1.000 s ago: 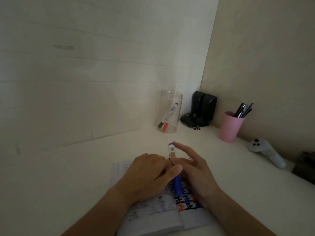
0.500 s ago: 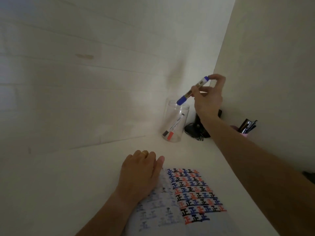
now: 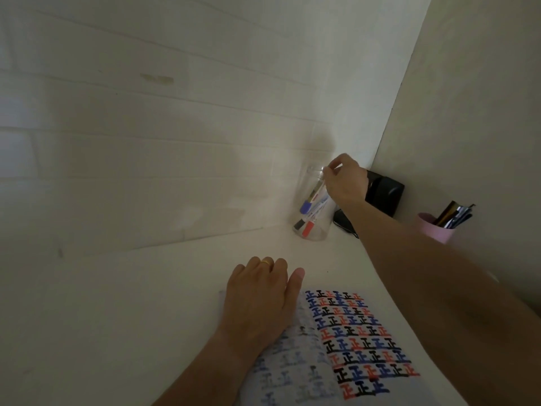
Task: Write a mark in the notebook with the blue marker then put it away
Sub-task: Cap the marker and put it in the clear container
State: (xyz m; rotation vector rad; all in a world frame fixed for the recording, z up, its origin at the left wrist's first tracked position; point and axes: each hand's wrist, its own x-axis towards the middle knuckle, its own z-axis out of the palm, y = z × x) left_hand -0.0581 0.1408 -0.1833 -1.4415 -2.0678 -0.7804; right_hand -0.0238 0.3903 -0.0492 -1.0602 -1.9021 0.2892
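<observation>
Slanting in clear jar | blue marker cap-down-left | right hand pinching top

R hand reaching fwd, fingers pinched; L hand flat, palm down.

A white wall of wide horizontal panels fills the left and centre, with a faint brownish smudge high on it. It meets a plain beige side wall in a corner at the right. Below runs a smooth white desk, its back edge tight against the panelled wall. The light is dim and soft, leaving grey shadows across the panels and a brighter patch on the desk near the corner.
</observation>
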